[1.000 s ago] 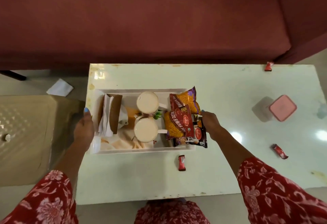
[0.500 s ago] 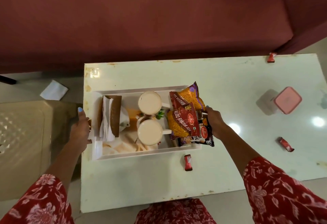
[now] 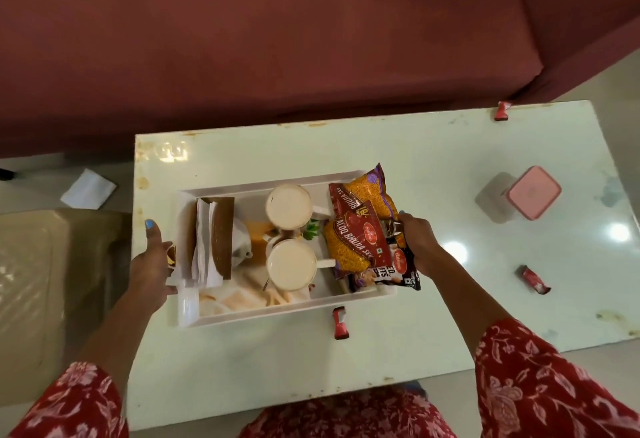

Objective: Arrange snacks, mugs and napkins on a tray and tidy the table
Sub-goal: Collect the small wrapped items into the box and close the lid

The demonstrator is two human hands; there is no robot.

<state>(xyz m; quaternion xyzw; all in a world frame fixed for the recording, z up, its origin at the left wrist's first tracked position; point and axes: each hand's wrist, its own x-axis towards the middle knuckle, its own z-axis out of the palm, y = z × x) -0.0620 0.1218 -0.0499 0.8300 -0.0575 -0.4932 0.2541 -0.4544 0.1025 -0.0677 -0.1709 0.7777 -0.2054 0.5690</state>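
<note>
While a maroon sofa (image 3: 277,39) fills the view from nine to three o'clock across the top, the pale, glossy desk (image 3: 433,167) lies below it, rectangular, stained along its edges. On its left half sits the white rectangular tray (image 3: 277,313), smooth plastic with a raised rim. Inside the tray, at its nine o'clock end, a brown napkin holder (image 3: 221,233) stands with white paper napkins (image 3: 204,240) fanned in it; two round mugs (image 3: 289,207) of creamy drink stand at the centre, one at twelve and one at six; crinkly red and orange snack packets (image 3: 356,230) are heaped at the three o'clock end, a dark packet (image 3: 391,271) hanging over the rim. The left hand (image 3: 152,261) rests against the tray's nine o'clock end, thumb raised with a blue nail, fingers curled at the rim. The right hand (image 3: 415,240) is at the three o'clock end, fingers closed among the packets; exactly what they pinch I cannot tell. At three o'clock on the desk, well apart from the tray, stands a square container with a pink lid (image 3: 533,197). Small red wrapped sweets (image 3: 339,323) lie scattered on the desk, one just beside the tray's six o'clock rim
</note>
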